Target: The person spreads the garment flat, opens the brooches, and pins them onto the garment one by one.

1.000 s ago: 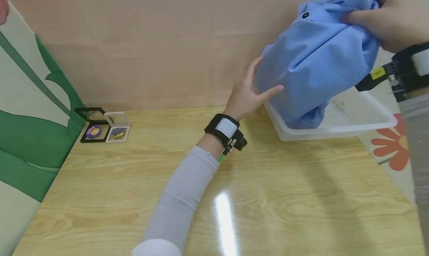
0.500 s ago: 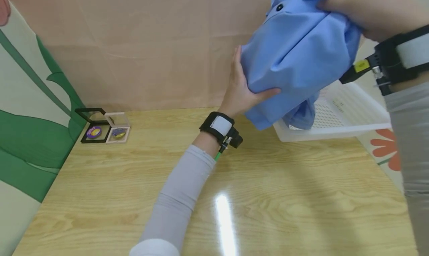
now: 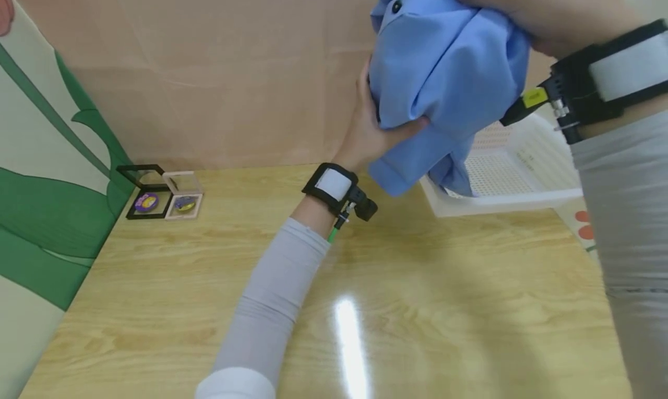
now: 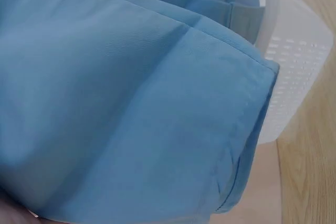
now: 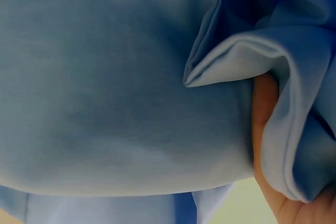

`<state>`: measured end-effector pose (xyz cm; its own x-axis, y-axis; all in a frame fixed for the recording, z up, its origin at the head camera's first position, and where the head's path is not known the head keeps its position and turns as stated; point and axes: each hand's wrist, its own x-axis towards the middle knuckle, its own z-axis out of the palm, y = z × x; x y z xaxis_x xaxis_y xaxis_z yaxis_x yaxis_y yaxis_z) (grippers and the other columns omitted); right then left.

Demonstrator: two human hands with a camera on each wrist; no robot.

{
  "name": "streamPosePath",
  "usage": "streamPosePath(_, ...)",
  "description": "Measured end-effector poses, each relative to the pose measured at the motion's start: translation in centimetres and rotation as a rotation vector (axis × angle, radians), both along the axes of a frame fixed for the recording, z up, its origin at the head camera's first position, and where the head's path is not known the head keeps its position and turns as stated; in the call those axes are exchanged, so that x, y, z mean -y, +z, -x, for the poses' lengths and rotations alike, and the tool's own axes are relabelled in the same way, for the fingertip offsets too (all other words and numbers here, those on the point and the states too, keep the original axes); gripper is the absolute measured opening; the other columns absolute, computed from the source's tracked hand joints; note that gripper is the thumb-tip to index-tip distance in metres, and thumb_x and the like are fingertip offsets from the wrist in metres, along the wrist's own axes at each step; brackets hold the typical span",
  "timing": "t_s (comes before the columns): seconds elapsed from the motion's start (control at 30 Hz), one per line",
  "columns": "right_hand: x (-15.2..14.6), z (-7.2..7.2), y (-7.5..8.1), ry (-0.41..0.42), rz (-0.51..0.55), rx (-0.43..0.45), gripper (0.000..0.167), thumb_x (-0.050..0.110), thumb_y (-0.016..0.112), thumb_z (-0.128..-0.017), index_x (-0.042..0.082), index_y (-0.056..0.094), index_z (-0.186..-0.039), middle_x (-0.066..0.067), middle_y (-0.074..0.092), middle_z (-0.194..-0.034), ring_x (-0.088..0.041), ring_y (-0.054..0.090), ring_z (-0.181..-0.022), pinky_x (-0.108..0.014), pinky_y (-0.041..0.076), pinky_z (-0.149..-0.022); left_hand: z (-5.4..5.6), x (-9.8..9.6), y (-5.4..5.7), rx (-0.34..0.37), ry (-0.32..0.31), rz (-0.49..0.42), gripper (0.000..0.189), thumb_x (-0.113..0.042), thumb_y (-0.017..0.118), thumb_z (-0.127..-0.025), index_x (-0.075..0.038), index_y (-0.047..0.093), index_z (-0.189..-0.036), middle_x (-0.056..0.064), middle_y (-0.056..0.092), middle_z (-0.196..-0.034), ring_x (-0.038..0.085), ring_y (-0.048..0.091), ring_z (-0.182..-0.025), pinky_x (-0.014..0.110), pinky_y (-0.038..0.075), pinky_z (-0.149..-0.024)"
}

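In the head view a bunched blue shirt (image 3: 443, 74) with a dark button hangs at the upper right, in front of the beige backdrop and partly over a white basket (image 3: 514, 203). My right hand (image 3: 558, 16) grips its upper part, with the fingers hidden behind the cloth. My left hand (image 3: 365, 135) holds its lower left side, thumb in front and fingers behind. A loose flap hangs below the left thumb. Cloth of the shirt (image 4: 131, 108) fills most of the left wrist view. In the right wrist view a finger (image 5: 263, 103) lies among the shirt's folds.
Two small open cases, one black (image 3: 148, 216) and one pale pink (image 3: 182, 215), stand at the table's back left with small colourful round things inside. A green leaf-patterned panel (image 3: 47, 219) borders the left side. The wooden table (image 3: 417, 306) stretches in front.
Both hands and the shirt have moved left, partly out from over the basket. My left hand has gone from spread fingers at the shirt's edge to holding it.
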<state>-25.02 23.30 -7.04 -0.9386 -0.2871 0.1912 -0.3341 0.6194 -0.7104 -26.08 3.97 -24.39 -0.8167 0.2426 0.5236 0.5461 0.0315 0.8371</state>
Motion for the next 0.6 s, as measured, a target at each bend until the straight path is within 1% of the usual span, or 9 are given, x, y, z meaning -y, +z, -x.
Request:
streamPosePath(0.13, 1.3, -0.1, -0.1, -0.050, 0.006, -0.031, 0.066, 0.023, 0.058, -0.099, 0.037, 0.022, -0.152, 0.009, 0.031, -0.143, -0.022, 0.040, -0.129, -0.050, 0.038, -0.115, 0.0, 0.9, 0.1, -0.072, 0.041, 0.020, 0.126, -0.020, 0.084, -0.076, -0.020, -0.013, -0.157, 0.003, 0.003, -0.165, 0.008, 0.017, -0.149, 0.023, 0.019, -0.120)
streamPosePath(0.17, 1.6, -0.4, -0.2, -0.072, -0.006, -0.046, 0.066, 0.024, 0.059, -0.099, 0.037, 0.022, -0.152, 0.011, 0.030, -0.143, -0.021, 0.038, -0.131, -0.055, 0.031, -0.118, 0.0, 1.2, 0.1, -0.090, 0.054, 0.034, 0.127, -0.020, 0.083, -0.076, -0.018, -0.015, -0.156, 0.005, 0.000, -0.165, 0.009, 0.014, -0.150, 0.023, 0.018, -0.121)
streamPosePath(0.23, 2.2, -0.9, -0.4, -0.113, -0.016, -0.093, 0.066, 0.026, 0.061, -0.098, 0.038, 0.025, -0.152, 0.012, 0.031, -0.140, -0.019, 0.037, -0.130, -0.047, 0.034, -0.119, 0.1, 1.7, 0.1, -0.132, 0.072, 0.054, 0.128, -0.020, 0.083, -0.076, -0.013, -0.017, -0.155, 0.010, -0.004, -0.165, 0.011, 0.010, -0.151, 0.023, 0.016, -0.121)
streamPosePath(0.3, 2.7, -1.3, -0.5, -0.134, -0.032, -0.137, 0.064, 0.027, 0.062, -0.097, 0.038, 0.029, -0.151, 0.013, 0.034, -0.136, -0.016, 0.037, -0.127, -0.041, 0.035, -0.118, 0.2, 2.4, 0.1, -0.161, 0.078, 0.053, 0.130, -0.019, 0.083, -0.075, -0.011, -0.019, -0.155, 0.012, -0.004, -0.165, 0.011, 0.011, -0.151, 0.025, 0.017, -0.121)
streamPosePath(0.33, 2.9, -1.5, -0.6, -0.137, -0.043, -0.151, 0.063, 0.028, 0.061, -0.097, 0.039, 0.031, -0.151, 0.012, 0.036, -0.133, -0.016, 0.038, -0.124, -0.039, 0.037, -0.117, 0.3, 2.7, 0.1, -0.172, 0.080, 0.043, 0.129, -0.017, 0.083, -0.075, -0.011, -0.018, -0.155, 0.012, -0.002, -0.165, 0.012, 0.012, -0.151, 0.025, 0.018, -0.121)
streamPosePath(0.4, 3.4, -1.7, -0.9, -0.128, -0.042, -0.159, 0.059, 0.028, 0.061, -0.098, 0.038, 0.034, -0.149, 0.010, 0.040, -0.127, -0.016, 0.044, -0.117, -0.027, 0.047, -0.106, 0.4, 3.2, 0.2, -0.185, 0.087, -0.001, 0.124, -0.012, 0.081, -0.075, -0.010, -0.012, -0.156, 0.012, 0.005, -0.165, 0.013, 0.019, -0.149, 0.026, 0.021, -0.120)
streamPosePath(0.47, 3.9, -1.8, -1.3, -0.112, -0.034, -0.148, 0.055, 0.029, 0.060, -0.098, 0.035, 0.037, -0.148, 0.009, 0.042, -0.123, -0.017, 0.049, -0.115, -0.023, 0.051, -0.100, 0.4, 3.8, 0.2, -0.173, 0.120, -0.042, 0.115, -0.005, 0.077, -0.075, -0.010, -0.003, -0.158, 0.011, 0.016, -0.163, 0.013, 0.027, -0.145, 0.024, 0.026, -0.117)
streamPosePath(0.57, 4.8, -1.8, -2.0, -0.065, 0.020, -0.138, 0.050, 0.028, 0.062, -0.098, 0.029, 0.045, -0.144, 0.007, 0.046, -0.118, -0.019, 0.056, -0.111, -0.024, 0.054, -0.093, 0.4, 4.7, 0.1, -0.145, 0.179, -0.084, 0.103, 0.005, 0.069, -0.075, -0.008, 0.009, -0.158, 0.010, 0.029, -0.160, 0.015, 0.034, -0.142, 0.020, 0.030, -0.113)
streamPosePath(0.6, 5.1, -1.7, -2.3, -0.049, 0.033, -0.148, 0.047, 0.028, 0.063, -0.097, 0.027, 0.049, -0.142, 0.007, 0.048, -0.118, -0.019, 0.056, -0.114, -0.029, 0.051, -0.099, 0.3, 5.0, 0.1, -0.142, 0.192, -0.089, 0.100, 0.008, 0.067, -0.075, -0.007, 0.012, -0.157, 0.011, 0.032, -0.158, 0.016, 0.036, -0.141, 0.019, 0.030, -0.113)
